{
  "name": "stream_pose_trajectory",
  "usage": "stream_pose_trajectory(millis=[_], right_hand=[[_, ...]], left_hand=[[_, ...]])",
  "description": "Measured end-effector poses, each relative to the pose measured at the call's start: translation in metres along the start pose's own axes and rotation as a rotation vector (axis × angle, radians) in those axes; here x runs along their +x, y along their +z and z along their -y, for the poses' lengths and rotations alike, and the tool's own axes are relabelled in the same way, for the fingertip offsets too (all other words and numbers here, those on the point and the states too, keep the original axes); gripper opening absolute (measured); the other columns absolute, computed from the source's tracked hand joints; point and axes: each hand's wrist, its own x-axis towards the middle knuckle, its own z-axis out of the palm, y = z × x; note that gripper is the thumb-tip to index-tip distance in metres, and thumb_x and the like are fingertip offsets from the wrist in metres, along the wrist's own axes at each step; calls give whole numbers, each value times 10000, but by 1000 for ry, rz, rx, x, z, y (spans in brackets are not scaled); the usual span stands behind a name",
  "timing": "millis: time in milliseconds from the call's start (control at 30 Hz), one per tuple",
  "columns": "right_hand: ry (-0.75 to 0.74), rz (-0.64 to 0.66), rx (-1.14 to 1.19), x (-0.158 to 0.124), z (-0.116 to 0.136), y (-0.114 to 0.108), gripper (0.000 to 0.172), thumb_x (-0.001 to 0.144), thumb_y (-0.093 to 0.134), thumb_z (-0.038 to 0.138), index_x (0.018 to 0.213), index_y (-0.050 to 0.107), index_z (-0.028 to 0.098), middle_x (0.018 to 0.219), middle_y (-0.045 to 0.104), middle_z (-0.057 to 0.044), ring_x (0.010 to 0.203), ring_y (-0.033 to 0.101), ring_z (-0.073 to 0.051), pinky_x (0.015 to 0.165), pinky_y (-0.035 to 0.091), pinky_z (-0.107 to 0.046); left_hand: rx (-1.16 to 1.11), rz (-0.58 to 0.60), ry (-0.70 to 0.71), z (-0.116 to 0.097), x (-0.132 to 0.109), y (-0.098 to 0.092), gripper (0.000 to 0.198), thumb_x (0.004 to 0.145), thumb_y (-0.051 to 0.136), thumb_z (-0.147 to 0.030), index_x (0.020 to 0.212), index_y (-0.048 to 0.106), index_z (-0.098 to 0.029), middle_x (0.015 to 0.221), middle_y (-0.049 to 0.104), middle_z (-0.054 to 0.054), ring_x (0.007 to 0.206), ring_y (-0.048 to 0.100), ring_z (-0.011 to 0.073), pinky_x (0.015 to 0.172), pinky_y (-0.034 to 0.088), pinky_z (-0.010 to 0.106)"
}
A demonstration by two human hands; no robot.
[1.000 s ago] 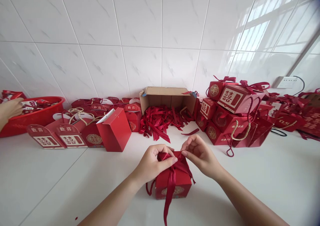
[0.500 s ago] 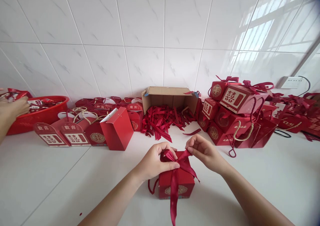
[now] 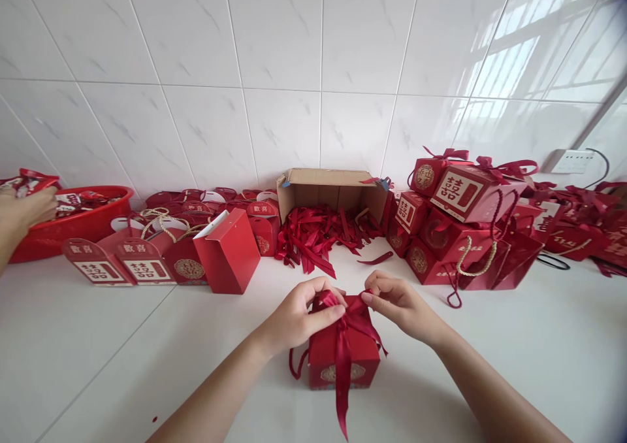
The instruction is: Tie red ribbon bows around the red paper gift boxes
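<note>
I have the fingers of both hands closed on the ribbon (image 3: pixel 343 371): left hand (image 3: pixel 304 313) near its crossing, right hand (image 3: pixel 400 304) pinching its right part. The red box (image 3: pixel 363 355) stands beneath, on the desk (image 3: pixel 284 420). I should pull both sides evenly, so it lies flat.

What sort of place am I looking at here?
Probably an improvised packing spot, though whether in a home or a workshop is unclear: a heap of loose ribbons, stacked red boxes with bows, and a white tiled wall behind.
</note>
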Motion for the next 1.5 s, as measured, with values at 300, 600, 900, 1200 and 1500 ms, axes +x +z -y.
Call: stream_pose_trajectory(millis=[300,600,900,1200,1500], right_hand=[[-29,121,116,-1,-3,-3,359,894,553,378,614,457,176,973,617,-77,796,547,-155,695,432,-301],[-60,68,32,-1,2,-2,297,914,524,365,683,534,178,910,638,-69,797,562,-159,703,438,-291],[-99,7,-78,-5,1,0,301,928,495,356,686,537,182,842,679,-63,737,583,-158,678,455,-291],[-135,2,-135,-5,2,0,277,932,489,337,725,580,178,769,662,-48,692,570,-149,647,455,-279],[-216,-43,-156,-3,1,-4,298,933,491,314,667,541,189,837,668,-57,756,593,-156,666,451,-273]], left_hand=[[147,-101,84,2,2,-2,312,844,577,-336,615,430,-183,1067,618,73,1023,573,212,869,433,315],[60,-118,4,3,4,7,163,722,730,-305,689,639,-174,986,700,78,1027,622,234,843,472,306],[-43,-117,-12,9,8,7,235,669,770,-275,571,582,-174,886,722,83,1117,602,277,905,458,352],[-94,-123,38,11,7,13,483,758,665,-234,528,241,-211,610,496,0,939,640,234,735,436,286],[-45,-119,45,13,9,10,465,719,692,-217,530,267,-208,722,584,36,982,628,242,753,449,298]])
